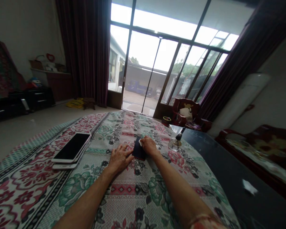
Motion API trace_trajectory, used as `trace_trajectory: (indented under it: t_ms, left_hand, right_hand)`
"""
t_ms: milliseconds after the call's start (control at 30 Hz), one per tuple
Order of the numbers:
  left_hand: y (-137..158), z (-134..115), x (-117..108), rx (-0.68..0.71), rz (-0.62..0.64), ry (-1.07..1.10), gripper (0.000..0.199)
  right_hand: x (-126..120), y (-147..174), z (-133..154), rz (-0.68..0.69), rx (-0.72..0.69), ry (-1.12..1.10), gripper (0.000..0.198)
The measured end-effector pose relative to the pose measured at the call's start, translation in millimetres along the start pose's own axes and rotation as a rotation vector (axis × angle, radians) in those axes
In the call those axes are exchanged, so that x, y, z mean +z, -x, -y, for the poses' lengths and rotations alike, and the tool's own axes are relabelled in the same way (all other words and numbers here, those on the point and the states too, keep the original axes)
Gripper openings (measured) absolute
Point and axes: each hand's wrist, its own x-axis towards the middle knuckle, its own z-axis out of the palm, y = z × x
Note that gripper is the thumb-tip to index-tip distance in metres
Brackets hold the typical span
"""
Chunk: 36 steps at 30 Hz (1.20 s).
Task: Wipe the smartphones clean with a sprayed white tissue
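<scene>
A small dark phone-like slab (138, 153) lies flat on the flowered tablecloth (124, 203) in front of me. My right hand (149, 146) is closed on a white wad of tissue or cloth (140, 142), pressed against the slab's upper right part. Lying flat with its fingers apart, my left hand (120, 158) rests on the cloth, its fingertips at the slab's left edge. To the right of my right hand stands a clear glass jar (173, 144) with a black-handled brush (180, 134) sticking up out of it. The slab's right side is partly hidden by my right hand.
Left of my hands, a white phone with a black screen (72, 148) lies on top of another white phone (64, 166). A dark table (219, 165) adjoins on the right, with a crumpled white tissue (249, 187) on it. Wooden chairs and glass doors stand beyond.
</scene>
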Motion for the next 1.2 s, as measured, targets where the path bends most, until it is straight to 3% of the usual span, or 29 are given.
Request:
trace_trajectory:
  t_ms: [233,567,1200]
  left_hand:
    - [-1.2,1.0,1.2,-0.002,-0.014,0.021,0.036]
    - [-1.7,4.5,2.8,0.002,-0.012,0.068,0.035]
    - [-0.4,3.4,0.8,0.013,-0.030,0.088,0.032]
  right_hand:
    - [1.9,-19.0,-12.0,-0.001,0.053,-0.011,0.032]
    - [5.4,-19.7,-14.5,-0.014,0.081,-0.024,0.033]
    - [9.5,55.6,18.5,-0.140,-0.006,-0.026,0.028]
